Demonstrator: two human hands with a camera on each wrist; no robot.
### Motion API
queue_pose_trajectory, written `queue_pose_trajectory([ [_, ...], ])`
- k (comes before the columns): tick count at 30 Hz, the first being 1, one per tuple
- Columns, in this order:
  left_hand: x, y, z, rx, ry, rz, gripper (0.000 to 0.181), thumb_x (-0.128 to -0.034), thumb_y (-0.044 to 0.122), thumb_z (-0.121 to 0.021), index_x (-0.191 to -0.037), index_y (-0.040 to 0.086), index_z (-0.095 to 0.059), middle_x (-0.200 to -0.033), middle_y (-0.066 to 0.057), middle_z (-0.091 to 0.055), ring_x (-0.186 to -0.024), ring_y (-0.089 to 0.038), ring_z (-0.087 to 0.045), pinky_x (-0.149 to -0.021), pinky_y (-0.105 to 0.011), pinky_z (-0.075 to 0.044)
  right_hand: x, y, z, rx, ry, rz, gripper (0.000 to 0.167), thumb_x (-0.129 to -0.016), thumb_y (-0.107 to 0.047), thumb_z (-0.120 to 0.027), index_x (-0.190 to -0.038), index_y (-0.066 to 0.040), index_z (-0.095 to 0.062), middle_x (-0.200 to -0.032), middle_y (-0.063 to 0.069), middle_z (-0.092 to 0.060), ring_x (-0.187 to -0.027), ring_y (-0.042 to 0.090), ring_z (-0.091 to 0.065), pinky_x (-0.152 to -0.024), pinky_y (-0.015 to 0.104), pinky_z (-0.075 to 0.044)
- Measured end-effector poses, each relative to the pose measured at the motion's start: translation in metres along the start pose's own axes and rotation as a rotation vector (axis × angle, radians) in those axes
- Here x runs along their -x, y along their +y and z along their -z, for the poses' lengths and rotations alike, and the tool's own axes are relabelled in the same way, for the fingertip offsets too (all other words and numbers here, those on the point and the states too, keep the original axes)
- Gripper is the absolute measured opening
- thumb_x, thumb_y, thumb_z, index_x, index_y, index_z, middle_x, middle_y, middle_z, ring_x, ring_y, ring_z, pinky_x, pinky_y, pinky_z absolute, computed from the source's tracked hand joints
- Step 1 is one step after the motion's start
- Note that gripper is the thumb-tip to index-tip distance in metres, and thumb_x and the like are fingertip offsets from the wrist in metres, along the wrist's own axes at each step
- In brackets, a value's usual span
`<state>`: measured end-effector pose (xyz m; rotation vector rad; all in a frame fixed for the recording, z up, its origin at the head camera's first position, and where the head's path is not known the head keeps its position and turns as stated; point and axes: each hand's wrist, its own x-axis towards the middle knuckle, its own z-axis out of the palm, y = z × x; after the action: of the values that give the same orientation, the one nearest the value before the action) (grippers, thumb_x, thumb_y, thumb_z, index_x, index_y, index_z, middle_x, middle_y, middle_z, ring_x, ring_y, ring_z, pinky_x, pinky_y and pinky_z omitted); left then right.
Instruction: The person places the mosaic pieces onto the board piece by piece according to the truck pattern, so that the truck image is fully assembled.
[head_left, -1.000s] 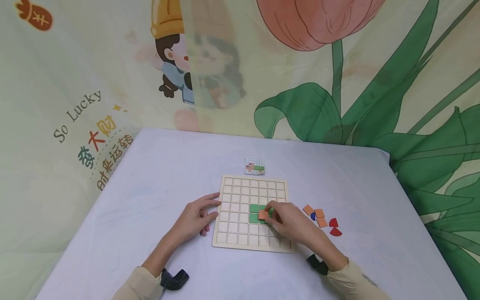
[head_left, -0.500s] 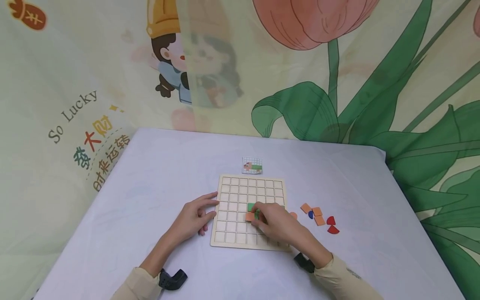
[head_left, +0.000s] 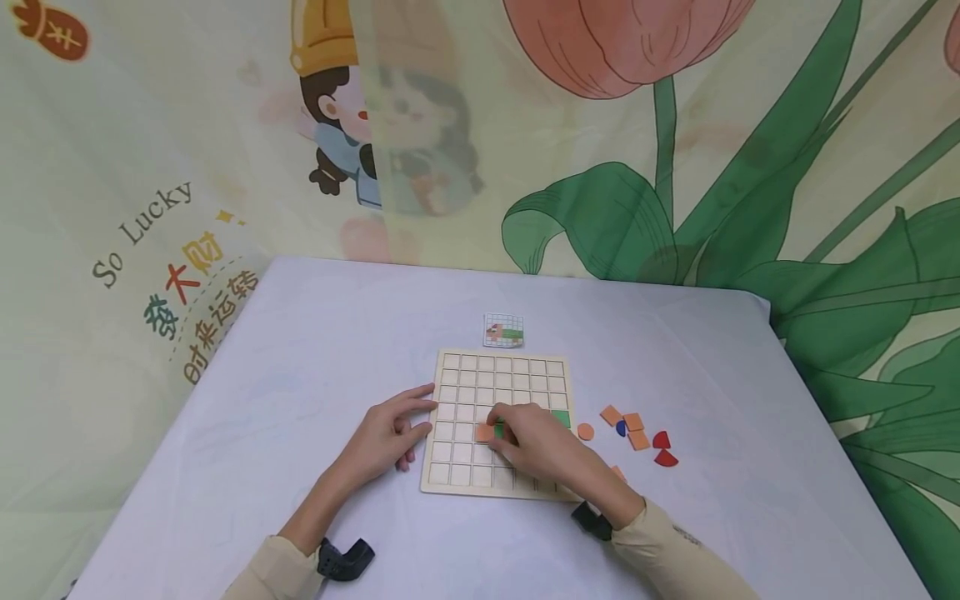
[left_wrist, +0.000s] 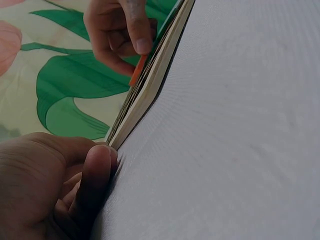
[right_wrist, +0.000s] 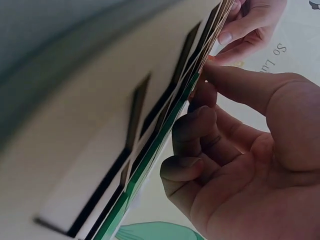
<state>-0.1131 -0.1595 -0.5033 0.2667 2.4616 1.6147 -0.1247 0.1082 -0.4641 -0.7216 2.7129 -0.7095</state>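
My right hand (head_left: 536,437) pinches an orange square tile (head_left: 484,432) between thumb and fingertips, at the middle of the wooden grid board (head_left: 457,479). In the left wrist view the orange tile (left_wrist: 136,75) stands tilted at the board's surface. Green tiles (head_left: 560,417) lie in cells to the right, mostly hidden under the right hand; a green strip (right_wrist: 132,190) of them shows in the right wrist view. My left hand (head_left: 387,433) touches the board's left edge with extended fingers and thumb. Its thumb (left_wrist: 97,162) meets the edge in the left wrist view.
A small printed card (head_left: 503,331) with a coloured grid picture lies behind the board. Right of the board are an orange disc (head_left: 586,432), several orange squares (head_left: 633,422), a blue piece (head_left: 621,428) and two red wedges (head_left: 665,457). Another orange piece (head_left: 618,472) is partly behind the right forearm.
My right hand has moved left across the board with the orange tile, from over the green tiles to the cell left of them. The left hand stays at the board's edge.
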Motion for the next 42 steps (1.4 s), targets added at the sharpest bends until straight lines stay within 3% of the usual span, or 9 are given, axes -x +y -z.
queue_pose_trajectory([
  [24, -0.001, -0.001, -0.001, -0.038, 0.009, 0.016, 0.041, -0.0989, 0.005, -0.072, -0.139, 0.008, -0.069, -0.164, 0.001, -0.051, -0.046, -0.015, -0.059, -0.044, -0.03, -0.056, 0.001, -0.001, -0.002, 0.0, 0.009, -0.01, 0.024, -0.1, -0.02, -0.074, -0.122, -0.01, -0.071, -0.07, -0.008, -0.057, -0.061, 0.008, -0.05, -0.053, 0.02, -0.04],
  [35, 0.0, 0.001, 0.0, -0.034, 0.009, 0.017, 0.04, -0.0986, 0.005, -0.072, -0.139, 0.007, -0.069, -0.164, 0.0, -0.051, -0.046, -0.015, -0.059, -0.044, -0.03, -0.056, 0.015, 0.003, 0.01, -0.007, 0.056, -0.013, 0.024, -0.097, -0.019, -0.078, -0.12, -0.012, -0.074, -0.067, -0.009, -0.054, -0.06, 0.005, -0.046, -0.053, 0.019, -0.038],
  [42, 0.0, 0.001, -0.001, -0.034, 0.008, 0.02, 0.041, -0.0986, 0.005, -0.072, -0.139, 0.007, -0.069, -0.165, 0.0, -0.051, -0.046, -0.015, -0.059, -0.044, -0.03, -0.056, 0.03, 0.01, 0.018, -0.006, 0.068, -0.082, 0.027, -0.095, -0.023, -0.081, -0.12, -0.015, -0.074, -0.069, -0.01, -0.056, -0.061, 0.006, -0.049, -0.053, 0.019, -0.04],
])
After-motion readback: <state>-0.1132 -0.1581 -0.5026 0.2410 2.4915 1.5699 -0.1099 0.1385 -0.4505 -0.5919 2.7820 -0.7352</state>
